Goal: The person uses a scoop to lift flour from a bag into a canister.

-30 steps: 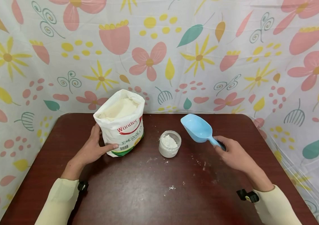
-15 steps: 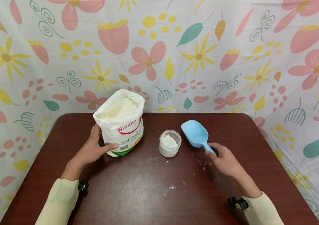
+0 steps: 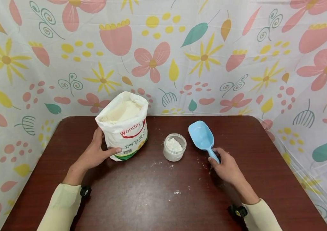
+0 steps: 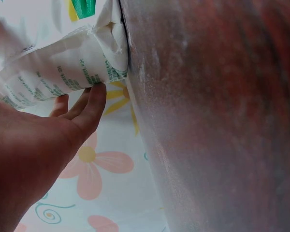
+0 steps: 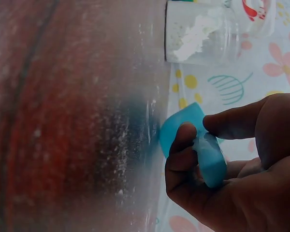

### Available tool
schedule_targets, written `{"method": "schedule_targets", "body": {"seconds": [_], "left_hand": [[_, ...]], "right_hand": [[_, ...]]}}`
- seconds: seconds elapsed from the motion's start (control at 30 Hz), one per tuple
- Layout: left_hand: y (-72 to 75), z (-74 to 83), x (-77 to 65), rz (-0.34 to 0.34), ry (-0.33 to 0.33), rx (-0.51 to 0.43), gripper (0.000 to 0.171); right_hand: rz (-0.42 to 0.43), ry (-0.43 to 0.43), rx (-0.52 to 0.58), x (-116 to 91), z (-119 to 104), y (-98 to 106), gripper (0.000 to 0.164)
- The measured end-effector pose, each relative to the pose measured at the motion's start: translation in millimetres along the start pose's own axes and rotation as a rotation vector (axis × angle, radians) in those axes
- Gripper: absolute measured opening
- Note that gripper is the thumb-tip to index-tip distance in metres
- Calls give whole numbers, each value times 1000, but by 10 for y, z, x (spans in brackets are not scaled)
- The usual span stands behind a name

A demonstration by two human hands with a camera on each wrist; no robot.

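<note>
A white paper flour bag point(image 3: 127, 128) stands upright with its top open, filled with pale flour. My left hand point(image 3: 95, 152) holds its left side, thumb across the front and fingers round the side; in the left wrist view the fingers point(image 4: 89, 108) press the printed side panel. My right hand point(image 3: 225, 165) grips the handle of a light blue scoop point(image 3: 201, 134), its bowl facing up with no flour showing in it. The scoop lies low at the tabletop. Between bag and scoop stands a clear round jar point(image 3: 174, 155) with a mound of white flour inside.
The dark reddish-brown table point(image 3: 140, 199) carries scattered flour specks and a small clump point(image 3: 177, 192) in front of the jar. A flower-patterned curtain point(image 3: 163, 93) rises behind the table's back edge and along both sides.
My right hand has brought the scoop left and toward me, then slightly right, turning its handle more toward me and lowering it to the table. My left hand and the bag have stayed put.
</note>
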State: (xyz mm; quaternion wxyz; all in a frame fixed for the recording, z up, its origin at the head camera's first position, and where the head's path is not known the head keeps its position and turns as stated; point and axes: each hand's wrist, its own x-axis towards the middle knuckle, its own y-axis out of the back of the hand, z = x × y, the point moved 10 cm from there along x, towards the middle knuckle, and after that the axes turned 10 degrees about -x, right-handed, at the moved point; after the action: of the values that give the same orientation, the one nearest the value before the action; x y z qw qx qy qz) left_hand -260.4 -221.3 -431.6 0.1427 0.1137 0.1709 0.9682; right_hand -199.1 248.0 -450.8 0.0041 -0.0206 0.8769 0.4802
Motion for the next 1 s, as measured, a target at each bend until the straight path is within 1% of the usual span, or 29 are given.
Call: {"method": "schedule_targets", "body": {"seconds": [0.17, 0.3, 0.43, 0.67, 0.87, 1.0], "left_hand": [[-3, 7, 5, -7, 8, 5, 123], [0, 7, 4, -6, 3, -2, 122], [5, -3, 5, -7, 0, -2, 122], [3, -13, 8, -8, 11, 5, 123], [5, -16, 17, -6, 2, 9, 124], [1, -23, 11, -7, -1, 6, 122]], "right_hand": [[11, -26, 8, -9, 34, -32, 29], [18, -42, -11, -3, 49, -48, 26], [-2, -57, -26, -4, 60, -61, 25], [-57, -84, -13, 0, 109, -100, 26], [-65, -84, -35, 7, 125, -96, 24], [-79, -77, -22, 2, 130, -96, 23]]}}
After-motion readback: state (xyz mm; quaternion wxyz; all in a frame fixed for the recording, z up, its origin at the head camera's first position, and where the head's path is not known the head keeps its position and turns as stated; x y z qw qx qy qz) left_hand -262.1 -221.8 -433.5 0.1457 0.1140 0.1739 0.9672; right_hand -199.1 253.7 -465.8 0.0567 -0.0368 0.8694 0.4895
